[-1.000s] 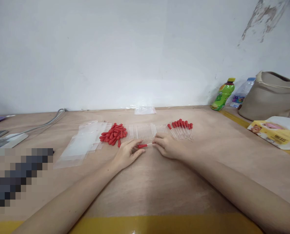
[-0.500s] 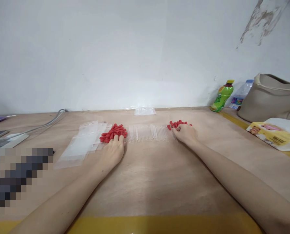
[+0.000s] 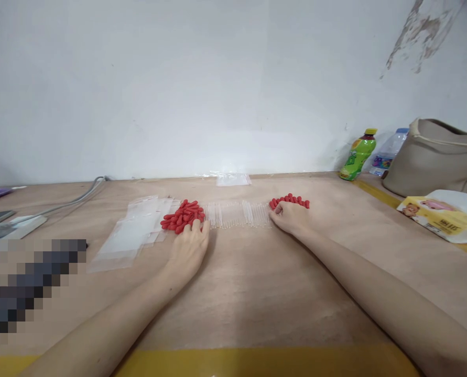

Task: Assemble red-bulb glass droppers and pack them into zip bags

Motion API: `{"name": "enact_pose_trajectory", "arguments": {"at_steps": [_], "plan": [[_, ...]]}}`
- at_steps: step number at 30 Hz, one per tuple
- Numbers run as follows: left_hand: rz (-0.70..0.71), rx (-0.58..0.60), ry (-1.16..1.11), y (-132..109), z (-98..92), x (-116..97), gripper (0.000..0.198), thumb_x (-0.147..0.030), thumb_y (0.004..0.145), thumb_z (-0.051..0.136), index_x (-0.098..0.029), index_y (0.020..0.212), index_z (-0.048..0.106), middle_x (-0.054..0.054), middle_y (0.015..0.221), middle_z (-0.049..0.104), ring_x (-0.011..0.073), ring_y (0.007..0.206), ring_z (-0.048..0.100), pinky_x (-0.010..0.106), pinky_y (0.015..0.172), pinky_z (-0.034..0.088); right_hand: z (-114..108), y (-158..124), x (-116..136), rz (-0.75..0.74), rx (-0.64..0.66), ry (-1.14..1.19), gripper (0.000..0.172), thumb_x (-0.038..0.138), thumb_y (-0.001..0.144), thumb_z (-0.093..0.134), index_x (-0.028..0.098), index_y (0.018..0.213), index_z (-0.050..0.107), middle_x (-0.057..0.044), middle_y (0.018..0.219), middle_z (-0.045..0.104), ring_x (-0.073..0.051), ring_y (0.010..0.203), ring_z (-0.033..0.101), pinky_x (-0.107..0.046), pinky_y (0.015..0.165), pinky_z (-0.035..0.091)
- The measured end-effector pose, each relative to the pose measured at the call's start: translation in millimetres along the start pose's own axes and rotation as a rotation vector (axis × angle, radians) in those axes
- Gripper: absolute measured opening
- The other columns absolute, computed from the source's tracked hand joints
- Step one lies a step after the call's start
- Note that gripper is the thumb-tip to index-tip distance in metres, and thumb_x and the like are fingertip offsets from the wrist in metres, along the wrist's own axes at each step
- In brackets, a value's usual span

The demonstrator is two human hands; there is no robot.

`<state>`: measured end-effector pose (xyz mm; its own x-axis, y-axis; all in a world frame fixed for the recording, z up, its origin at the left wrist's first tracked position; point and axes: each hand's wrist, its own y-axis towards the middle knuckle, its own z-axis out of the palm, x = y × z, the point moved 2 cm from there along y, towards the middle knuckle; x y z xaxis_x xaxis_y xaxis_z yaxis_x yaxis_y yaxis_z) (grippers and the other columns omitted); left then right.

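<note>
A pile of red rubber bulbs (image 3: 183,214) lies on the wooden table (image 3: 241,293). My left hand (image 3: 188,247) rests at the pile's near edge, fingers bent over the nearest bulbs; what they pinch is hidden. A row of clear glass tubes (image 3: 237,214) stretches to the right of the pile. Further right lie finished droppers with red bulbs (image 3: 290,200). My right hand (image 3: 288,217) sits on the droppers' glass ends, fingers curled down, at the right end of the tube row.
Clear plastic bags (image 3: 133,233) lie left of the bulbs, another bag (image 3: 233,179) by the wall. A green bottle (image 3: 357,155), a water bottle (image 3: 386,154), a beige bag (image 3: 437,157) and a printed packet (image 3: 445,214) stand at right. Cables (image 3: 60,204) run at left.
A second ago both hands held one dropper together at the table's middle. The hands then parted: the left went to the bulb pile, the right carried the dropper to the finished group.
</note>
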<state>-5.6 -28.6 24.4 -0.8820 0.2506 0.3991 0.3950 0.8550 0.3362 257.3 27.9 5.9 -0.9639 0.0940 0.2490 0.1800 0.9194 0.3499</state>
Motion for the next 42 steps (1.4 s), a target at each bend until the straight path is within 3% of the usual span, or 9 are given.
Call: {"name": "enact_pose_trajectory", "arguments": {"at_steps": [7, 13, 16, 20, 23, 25, 31, 42], "plan": [[0.173, -0.118, -0.299, 0.3, 8.1, -22.3, 0.033, -0.003, 0.081, 0.035, -0.016, 0.107, 0.049, 0.009, 0.094, 0.051, 0.0203, 0.079, 0.051, 0.025, 0.055, 0.042, 0.7, -2.0, 8.7, -0.008, 0.049, -0.085, 0.034, 0.034, 0.081, 0.041, 0.015, 0.067, 0.066, -0.012, 0.069, 0.064, -0.025, 0.070, 0.060, -0.035, 0.064, 0.039], [0.187, -0.248, -0.453, 3.2, 13.5, -22.2, 0.022, -0.016, 0.086, 0.038, -0.017, 0.098, 0.057, 0.007, 0.087, 0.051, 0.0177, 0.073, 0.050, 0.025, 0.055, 0.040, 1.3, -4.9, 13.6, -0.015, 0.024, -0.095, 0.032, 0.028, 0.083, 0.040, 0.010, 0.073, 0.064, -0.018, 0.075, 0.064, -0.029, 0.073, 0.061, -0.038, 0.066, 0.038], [0.178, -0.311, -0.559, 4.6, 13.9, -18.9, 0.020, -0.023, 0.087, 0.041, -0.016, 0.090, 0.059, 0.007, 0.086, 0.052, 0.0180, 0.076, 0.049, 0.028, 0.062, 0.042, 0.2, -8.3, 13.4, -0.018, -0.076, -0.010, 0.029, 0.029, 0.085, 0.038, 0.011, 0.078, 0.060, -0.017, 0.080, 0.063, -0.028, 0.073, 0.060, -0.036, 0.064, 0.039], [0.189, -0.296, -0.723, 6.3, 18.1, -16.3, 0.018, -0.024, 0.088, 0.041, -0.016, 0.089, 0.057, 0.007, 0.088, 0.055, 0.0173, 0.080, 0.052, 0.029, 0.070, 0.044, 1.3, -20.1, 19.3, -0.231, -0.201, 0.279, 0.020, 0.027, 0.086, 0.037, 0.015, 0.083, 0.052, -0.010, 0.079, 0.061, -0.021, 0.070, 0.057, -0.033, 0.066, 0.040], [0.169, -0.244, -0.821, 6.7, 24.1, -14.3, 0.015, -0.023, 0.089, 0.040, -0.017, 0.091, 0.054, 0.004, 0.085, 0.059, 0.0156, 0.076, 0.056, 0.027, 0.068, 0.044, 5.9, -33.6, 29.2, -0.408, -0.134, 0.594, 0.016, 0.026, 0.087, 0.036, 0.016, 0.088, 0.049, -0.004, 0.073, 0.059, -0.015, 0.065, 0.056, -0.027, 0.060, 0.042], [0.148, -0.242, -0.835, 6.5, 27.5, -13.0, 0.015, -0.025, 0.089, 0.040, -0.018, 0.092, 0.053, 0.003, 0.083, 0.062, 0.0153, 0.074, 0.058, 0.026, 0.066, 0.044, 6.6, -42.7, 37.2, -0.501, -0.086, 0.687, 0.018, 0.024, 0.087, 0.036, 0.017, 0.095, 0.050, -0.003, 0.075, 0.060, -0.014, 0.067, 0.056, -0.026, 0.063, 0.044], [0.108, -0.271, -0.854, 7.2, 29.7, -11.5, 0.016, -0.025, 0.090, 0.038, -0.018, 0.095, 0.051, 0.001, 0.081, 0.063, 0.0144, 0.070, 0.059, 0.025, 0.063, 0.044, -3.6, -58.5, 52.8, -0.746, 0.004, 0.660, 0.025, 0.019, 0.087, 0.037, 0.019, 0.101, 0.057, -0.006, 0.088, 0.063, -0.015, 0.081, 0.058, -0.029, 0.073, 0.045], [0.048, -0.307, -0.973, 8.2, 24.0, -10.7, 0.015, -0.024, 0.088, 0.040, -0.017, 0.090, 0.054, -0.001, 0.069, 0.060, 0.0129, 0.063, 0.057, 0.024, 0.060, 0.044, -4.7, -60.3, 53.5, -0.766, 0.042, 0.585, 0.025, 0.020, 0.088, 0.040, 0.020, 0.104, 0.058, -0.004, 0.090, 0.064, -0.014, 0.079, 0.058, -0.030, 0.074, 0.041]]}}
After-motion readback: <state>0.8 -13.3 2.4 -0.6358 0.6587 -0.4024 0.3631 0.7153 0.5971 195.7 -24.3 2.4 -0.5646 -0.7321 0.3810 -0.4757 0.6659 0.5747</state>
